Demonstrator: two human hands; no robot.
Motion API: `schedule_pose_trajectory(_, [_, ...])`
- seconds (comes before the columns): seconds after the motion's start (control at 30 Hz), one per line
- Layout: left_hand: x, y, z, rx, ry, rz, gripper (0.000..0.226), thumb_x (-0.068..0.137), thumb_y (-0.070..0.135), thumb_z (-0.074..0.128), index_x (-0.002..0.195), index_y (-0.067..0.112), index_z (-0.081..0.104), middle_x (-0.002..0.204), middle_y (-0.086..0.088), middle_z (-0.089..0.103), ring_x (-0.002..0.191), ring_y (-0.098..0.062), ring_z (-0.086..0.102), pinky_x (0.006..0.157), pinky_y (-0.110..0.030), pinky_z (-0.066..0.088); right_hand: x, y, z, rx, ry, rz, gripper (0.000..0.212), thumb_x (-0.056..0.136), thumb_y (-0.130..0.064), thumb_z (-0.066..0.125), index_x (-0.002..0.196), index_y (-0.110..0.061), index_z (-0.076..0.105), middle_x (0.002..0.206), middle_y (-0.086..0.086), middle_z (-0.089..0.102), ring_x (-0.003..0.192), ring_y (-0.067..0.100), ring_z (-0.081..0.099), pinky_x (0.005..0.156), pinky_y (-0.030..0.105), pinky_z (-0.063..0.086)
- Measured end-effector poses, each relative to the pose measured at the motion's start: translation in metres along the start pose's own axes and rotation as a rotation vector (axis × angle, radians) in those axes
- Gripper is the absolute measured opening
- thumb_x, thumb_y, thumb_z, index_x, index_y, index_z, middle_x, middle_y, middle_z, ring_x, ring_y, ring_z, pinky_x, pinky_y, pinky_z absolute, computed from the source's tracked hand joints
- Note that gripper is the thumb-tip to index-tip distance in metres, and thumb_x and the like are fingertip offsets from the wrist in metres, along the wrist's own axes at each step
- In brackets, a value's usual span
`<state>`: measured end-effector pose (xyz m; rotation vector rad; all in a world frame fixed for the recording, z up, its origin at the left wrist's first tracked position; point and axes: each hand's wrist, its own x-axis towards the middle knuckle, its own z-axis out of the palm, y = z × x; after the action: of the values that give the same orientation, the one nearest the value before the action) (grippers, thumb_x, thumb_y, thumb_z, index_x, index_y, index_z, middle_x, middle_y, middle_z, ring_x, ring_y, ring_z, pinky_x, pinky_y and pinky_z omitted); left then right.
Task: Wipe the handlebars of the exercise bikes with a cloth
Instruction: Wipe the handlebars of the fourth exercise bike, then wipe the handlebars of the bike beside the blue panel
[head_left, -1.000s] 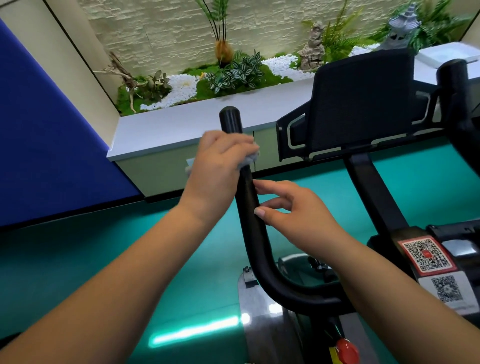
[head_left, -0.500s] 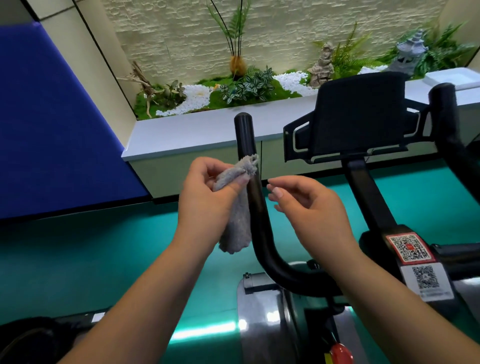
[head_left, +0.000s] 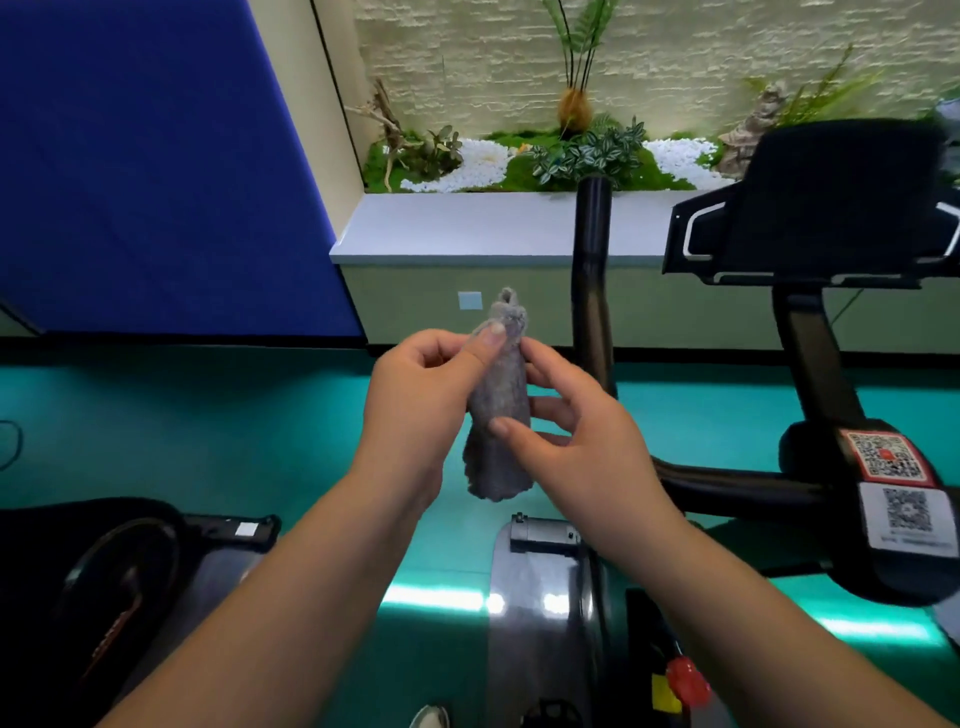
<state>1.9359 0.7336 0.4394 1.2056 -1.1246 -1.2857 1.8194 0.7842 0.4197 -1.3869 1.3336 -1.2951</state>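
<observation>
Between the two hands, out in front of the chest and clear of the bike, hangs the cloth (head_left: 497, 410) — a small grey bundle, gathered at the top and loose at the bottom. The left hand (head_left: 421, 405) pinches it near the top between thumb and fingers; the right hand (head_left: 582, 441) has its fingers curled round the cloth's right side, thumb laid across the lower part. Neither hand touches the handlebar (head_left: 589, 280), whose black upright rises just to the right of the hands and behind them, then curves below the right wrist into the crossbar running toward the stem with the QR stickers (head_left: 888, 457). As the cloth is off the bar and being handled by both hands, my reading is that this is a pause in the wiping — a refolding or regripping of the cloth, not a stroke. How much of this upright is already clean cannot be told; no smear or sheen marks a wiped part. Still to be done, by the look of it: the crossbar and the far grip, which is cut off at the right edge of the view, and then any other bikes — a second dark machine (head_left: 104, 582) sits at the lower left, untouched for now.
</observation>
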Motion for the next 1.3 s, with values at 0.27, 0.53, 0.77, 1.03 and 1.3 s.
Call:
schedule_pose_trajectory(0.27, [0.014, -0.02, -0.081, 0.228, 0.026, 0.102, 0.025, 0.077, 0.019, 0.077, 0.091, 0.027, 0.058, 0.101, 0.004, 0.065, 0.086, -0.017, 0.065, 0.07, -0.03, 0.057, -0.002, 0.011, 0.06, -0.011, -0.018, 0.097, 0.057, 0.08, 0.003, 0.068, 0.119, -0.038, 0.057, 0.105, 0.004, 0.067, 0.097, 0.016, 0.067, 0.088, 0.037, 0.055])
schedule_pose_trajectory(0.53, [0.027, -0.042, -0.183, 0.922, -0.422, 0.675, 0.044, 0.085, 0.044, 0.049, 0.115, 0.017, 0.069, 0.12, 0.004, 0.066, 0.109, -0.017, 0.056, 0.098, -0.018, 0.035, -0.005, 0.023, 0.152, 0.126, 0.19, 0.168, 0.034, 0.073, 0.004, 0.076, 0.087, -0.018, 0.053, 0.086, 0.002, 0.065, 0.081, 0.012, 0.065, 0.075, 0.024, 0.053])
schedule_pose_trajectory(0.77, [0.026, -0.046, -0.24, 0.769, -0.469, 0.511, 0.068, 0.067, 0.022, 0.084, 0.129, 0.014, 0.058, 0.128, 0.008, 0.053, 0.116, 0.0, 0.046, 0.096, -0.005, 0.034, -0.022, 0.019, 0.202, 0.31, 0.059, 0.193, 0.041, 0.081, 0.018, 0.058, 0.107, -0.013, 0.054, 0.105, 0.003, 0.067, 0.098, 0.01, 0.066, 0.087, 0.026, 0.053])
schedule_pose_trajectory(1.03, [0.005, -0.051, -0.273, 0.713, -0.362, 0.281, 0.041, 0.074, 0.021, 0.08, 0.112, 0.024, 0.067, 0.101, 0.013, 0.068, 0.089, 0.002, 0.058, 0.079, -0.005, 0.04, -0.024, 0.015, 0.234, -0.089, 0.186, 0.128, 0.046, 0.072, 0.003, 0.074, 0.096, -0.032, 0.057, 0.099, -0.002, 0.059, 0.087, 0.006, 0.057, 0.074, 0.022, 0.049])
schedule_pose_trajectory(1.3, [-0.025, -0.06, -0.307, 0.463, -0.246, 0.052, 0.029, 0.077, 0.01, 0.076, 0.087, 0.029, 0.058, 0.085, 0.006, 0.071, 0.075, -0.011, 0.065, 0.071, -0.029, 0.052, -0.039, 0.011, 0.254, -0.001, -0.25, 0.123, 0.046, 0.091, -0.003, 0.058, 0.128, -0.029, 0.052, 0.117, -0.01, 0.061, 0.103, -0.002, 0.059, 0.089, 0.015, 0.047])
